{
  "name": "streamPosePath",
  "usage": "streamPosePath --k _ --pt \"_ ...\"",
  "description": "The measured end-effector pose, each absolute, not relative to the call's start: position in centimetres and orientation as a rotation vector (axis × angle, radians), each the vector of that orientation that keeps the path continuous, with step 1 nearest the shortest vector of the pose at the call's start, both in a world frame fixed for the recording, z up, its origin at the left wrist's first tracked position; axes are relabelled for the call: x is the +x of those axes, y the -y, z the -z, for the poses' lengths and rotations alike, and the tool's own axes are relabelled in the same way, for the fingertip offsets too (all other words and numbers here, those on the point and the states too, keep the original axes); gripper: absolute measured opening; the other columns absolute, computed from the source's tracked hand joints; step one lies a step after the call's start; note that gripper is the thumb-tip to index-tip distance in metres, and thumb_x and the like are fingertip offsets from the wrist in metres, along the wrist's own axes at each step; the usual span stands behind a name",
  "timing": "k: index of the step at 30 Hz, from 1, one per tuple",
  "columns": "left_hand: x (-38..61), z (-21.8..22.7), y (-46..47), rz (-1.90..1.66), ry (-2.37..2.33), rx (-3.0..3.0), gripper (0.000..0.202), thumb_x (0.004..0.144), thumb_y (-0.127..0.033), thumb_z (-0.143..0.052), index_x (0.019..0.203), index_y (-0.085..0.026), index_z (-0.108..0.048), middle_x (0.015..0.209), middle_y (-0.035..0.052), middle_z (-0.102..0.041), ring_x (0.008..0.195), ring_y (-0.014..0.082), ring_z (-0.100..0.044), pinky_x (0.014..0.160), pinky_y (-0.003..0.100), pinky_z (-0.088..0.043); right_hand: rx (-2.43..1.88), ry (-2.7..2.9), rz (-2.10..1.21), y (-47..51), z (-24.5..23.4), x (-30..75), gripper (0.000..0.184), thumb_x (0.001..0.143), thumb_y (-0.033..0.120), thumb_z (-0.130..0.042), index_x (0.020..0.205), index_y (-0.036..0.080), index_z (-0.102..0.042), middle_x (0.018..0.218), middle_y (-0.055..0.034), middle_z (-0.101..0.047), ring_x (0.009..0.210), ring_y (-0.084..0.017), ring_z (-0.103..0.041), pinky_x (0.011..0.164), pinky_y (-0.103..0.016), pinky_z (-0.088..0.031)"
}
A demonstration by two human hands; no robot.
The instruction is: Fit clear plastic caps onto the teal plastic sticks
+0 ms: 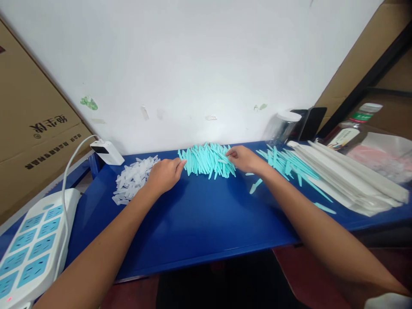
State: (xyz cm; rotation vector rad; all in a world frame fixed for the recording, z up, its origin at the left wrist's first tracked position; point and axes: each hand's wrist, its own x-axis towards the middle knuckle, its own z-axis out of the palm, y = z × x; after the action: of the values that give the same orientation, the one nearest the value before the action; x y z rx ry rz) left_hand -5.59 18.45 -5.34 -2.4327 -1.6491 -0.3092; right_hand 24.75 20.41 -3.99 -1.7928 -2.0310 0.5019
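Note:
A row of slim, pointed turquoise plastic sticks (206, 159) lies heaped on the blue table against the wall. My left hand (165, 174) is closed at the left end of this row, thumb and fingers pressed together; whatever they hold is hidden. At the right end, my right hand (243, 159) pinches a turquoise stick at the edge of the heap. Beside my left hand is a pile of small translucent white plastic pieces (133, 178). To the right of my right forearm, more turquoise sticks (283, 163) are scattered loosely, with a single one (255, 186) lying apart.
A white power strip (35, 244) and a white device (107, 152) with a cable stand at left. Flat white plastic packs (350, 180), a lidded clear jar (283, 128) and a bottle (350, 126) are at right. Cardboard boxes (38, 107) flank the blue table (199, 223).

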Motion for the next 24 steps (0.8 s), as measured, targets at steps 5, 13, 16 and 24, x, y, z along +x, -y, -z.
streamPosePath --k 5,13,16,24 --pt "-5.6 5.3 -18.4 0.296 1.643 -2.428 0.058 0.111 -0.05 -0.021 0.085 -0.021 -0.063 0.077 0.0101 -0.073 0.075 0.0293 -0.069 0.06 0.035 -0.029 -1.824 2.062 -0.635 -20.0 3.5 25.3 0.026 0.095 0.02 -0.066 0.119 0.013 -0.073 0.116 -0.013 -0.077 0.094 -0.02 -0.072 0.073 -0.024 -0.05" --pt "-5.4 5.3 -18.3 0.307 1.658 -2.448 0.058 0.111 -0.05 -0.02 0.086 -0.02 -0.064 0.079 0.0108 -0.073 0.075 0.028 -0.069 0.062 0.035 -0.032 -2.034 2.136 -0.256 -19.5 3.8 24.2 0.031 0.099 0.047 -0.063 0.097 0.018 -0.075 0.095 -0.0131 -0.078 0.089 -0.027 -0.072 0.07 -0.031 -0.046" --pt "-5.5 5.3 -18.4 0.31 1.662 -2.45 0.059 0.11 -0.051 -0.02 0.087 -0.021 -0.065 0.079 0.0111 -0.074 0.076 0.0286 -0.069 0.062 0.035 -0.034 -2.118 2.086 -0.072 -19.4 4.0 23.6 0.043 0.103 0.052 -0.052 0.096 0.016 -0.075 0.094 -0.0178 -0.077 0.089 -0.031 -0.073 0.072 -0.035 -0.047" --pt "-5.3 5.4 -18.3 0.249 1.692 -2.447 0.063 0.109 -0.052 -0.018 0.092 -0.02 -0.069 0.083 0.0132 -0.075 0.081 0.0305 -0.071 0.068 0.036 -0.043 -2.255 1.997 0.043 -19.9 3.1 23.4 0.064 0.108 0.058 -0.033 0.106 0.011 -0.077 0.103 -0.028 -0.076 0.102 -0.036 -0.073 0.081 -0.039 -0.05"
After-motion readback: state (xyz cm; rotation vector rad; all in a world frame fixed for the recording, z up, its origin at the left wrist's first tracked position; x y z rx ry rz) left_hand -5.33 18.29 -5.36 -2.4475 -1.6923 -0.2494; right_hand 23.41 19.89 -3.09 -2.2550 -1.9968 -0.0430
